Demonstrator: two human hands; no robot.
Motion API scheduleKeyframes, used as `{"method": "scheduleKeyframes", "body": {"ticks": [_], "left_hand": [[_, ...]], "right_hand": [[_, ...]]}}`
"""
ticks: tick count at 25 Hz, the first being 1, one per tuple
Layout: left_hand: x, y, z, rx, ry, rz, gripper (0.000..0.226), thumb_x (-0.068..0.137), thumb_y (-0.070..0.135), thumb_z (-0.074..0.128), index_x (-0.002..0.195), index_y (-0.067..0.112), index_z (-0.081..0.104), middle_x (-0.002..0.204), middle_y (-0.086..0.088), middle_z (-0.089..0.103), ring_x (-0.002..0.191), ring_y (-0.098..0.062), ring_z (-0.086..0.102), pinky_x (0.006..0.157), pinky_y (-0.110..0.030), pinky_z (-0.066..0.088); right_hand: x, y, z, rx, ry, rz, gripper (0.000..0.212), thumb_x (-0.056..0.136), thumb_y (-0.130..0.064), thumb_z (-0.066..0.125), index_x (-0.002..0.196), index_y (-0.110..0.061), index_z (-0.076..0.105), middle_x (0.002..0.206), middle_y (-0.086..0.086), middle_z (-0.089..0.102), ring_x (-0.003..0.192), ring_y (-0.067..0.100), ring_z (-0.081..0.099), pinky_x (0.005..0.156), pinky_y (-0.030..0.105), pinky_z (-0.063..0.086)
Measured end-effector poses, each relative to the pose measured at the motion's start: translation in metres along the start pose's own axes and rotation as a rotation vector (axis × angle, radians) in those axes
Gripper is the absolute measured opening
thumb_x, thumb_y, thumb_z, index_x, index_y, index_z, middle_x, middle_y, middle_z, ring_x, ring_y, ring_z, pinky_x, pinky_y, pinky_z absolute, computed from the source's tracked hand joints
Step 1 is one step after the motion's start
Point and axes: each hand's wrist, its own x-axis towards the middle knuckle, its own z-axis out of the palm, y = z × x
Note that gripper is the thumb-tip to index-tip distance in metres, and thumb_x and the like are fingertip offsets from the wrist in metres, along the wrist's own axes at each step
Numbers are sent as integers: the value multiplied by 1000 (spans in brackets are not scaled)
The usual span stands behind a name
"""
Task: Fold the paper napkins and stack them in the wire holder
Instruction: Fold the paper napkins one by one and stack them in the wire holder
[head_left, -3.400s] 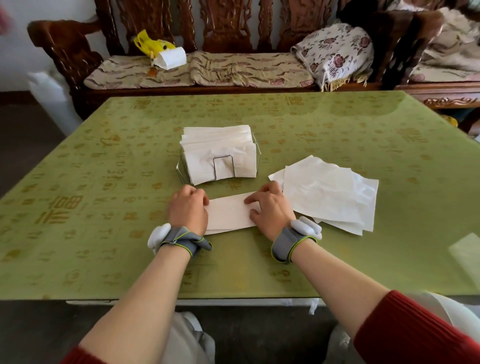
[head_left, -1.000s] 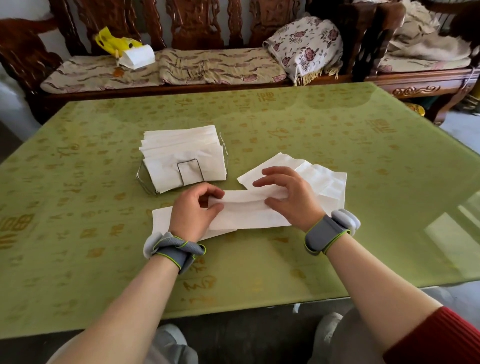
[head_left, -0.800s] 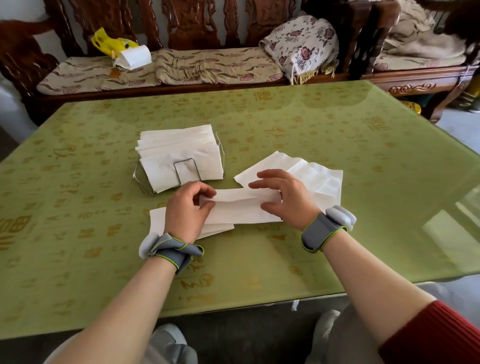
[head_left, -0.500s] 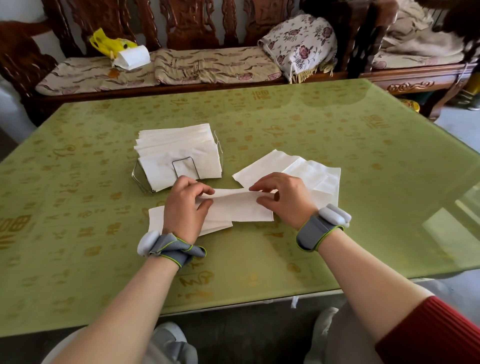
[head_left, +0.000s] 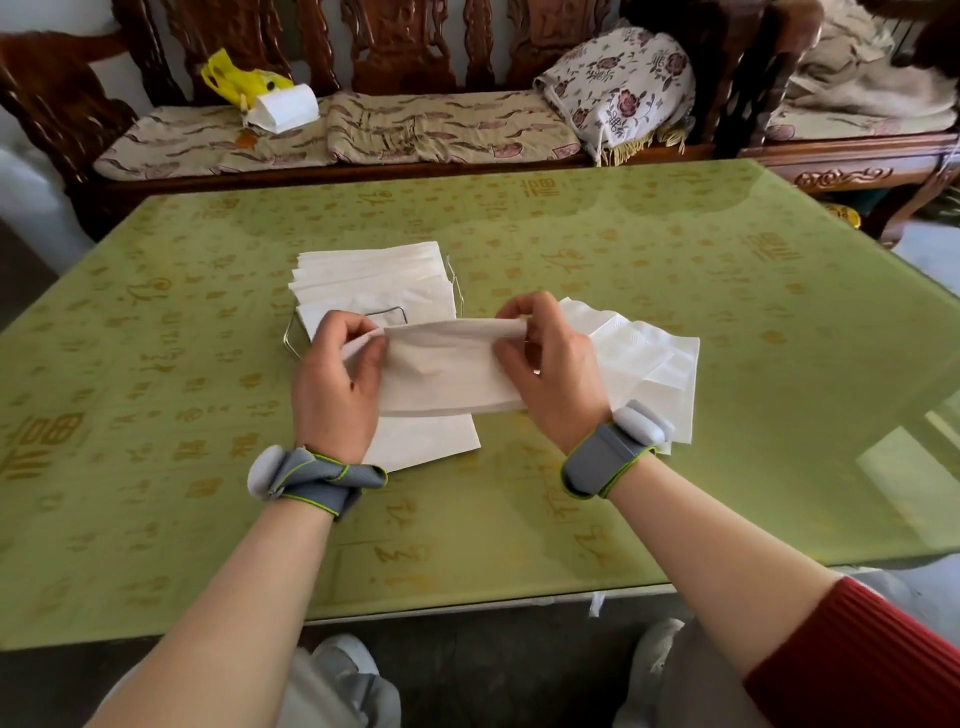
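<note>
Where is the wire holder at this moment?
In the head view, the wire holder stands left of centre on the table, just beyond the left hand.

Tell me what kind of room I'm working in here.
Likely a home living room: a carved wooden bench with cushions stands behind the green table, and a floral pillow lies on it.

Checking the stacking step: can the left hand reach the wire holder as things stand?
Probably yes: the wire holder stands just beyond the left hand, nothing between, though that hand and the right hand pinch the folded napkin.
</note>
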Motion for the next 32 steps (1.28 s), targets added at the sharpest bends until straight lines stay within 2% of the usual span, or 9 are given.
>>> {"method": "scheduleKeyframes", "body": {"ticks": [3,5,9,11,14,17,19,25,32], "left_hand": [[2,-12,-11,16,90,-91,12,88,18,58,94,7,58,83,5,55,67,-5,40,62,-21,29],[5,-25,-20,81,79,-210,13,85,14,61,96,8,59,76,3,52,67,-14,40,62,-25,29],[0,-42,-31,265,-95,-352,18,80,7,62,97,11,61,59,6,39,63,-23,38,58,-29,25],[-2,-45,-30,310,-175,-384,21,80,4,59,99,14,62,66,0,51,69,-28,46,59,-28,26],[-5,-48,-23,375,-321,-416,28,81,1,52,102,17,60,100,-7,66,93,-30,57,70,-27,37],[-7,-50,-22,445,-393,-389,22,82,7,55,101,16,61,105,-6,65,98,-30,57,76,-29,41],[-7,-52,-23,496,-404,-357,17,83,10,57,99,14,62,103,-9,66,97,-31,57,76,-32,42],[-9,-57,-21,587,-438,-360,20,82,14,60,102,14,61,117,-9,50,103,-29,53,86,-33,42],[-7,-64,-21,681,-533,-314,29,84,19,58,113,18,61,119,-8,53,110,-31,50,93,-35,41]], "right_hand": [[5,-10,22,68,-69,86,43,84,-1,51,119,-24,48,79,10,57,50,15,44,52,20,37],[5,-13,36,103,-93,129,35,83,0,50,107,-26,52,86,6,59,48,10,44,50,18,39],[-5,-10,49,-14,-174,194,33,81,1,47,82,-23,70,63,-12,48,46,6,47,56,31,52],[-8,-9,53,-90,-274,252,36,81,0,46,88,-22,74,63,-18,50,50,5,51,62,26,51],[-8,-10,57,-204,-355,290,29,83,-8,51,98,-20,74,73,-12,60,69,13,53,69,20,41],[-7,-5,58,-307,-375,291,27,83,-13,54,102,-22,72,103,0,67,96,18,57,80,19,39],[-9,-1,59,-339,-394,291,29,82,-15,56,106,-25,69,110,2,65,104,20,56,81,19,37],[-11,0,62,-404,-428,242,36,84,-21,59,119,-25,60,115,3,57,109,21,52,81,24,36],[-8,0,63,-471,-491,255,38,86,-25,56,124,-28,57,128,3,44,107,22,55,90,31,46]]}}
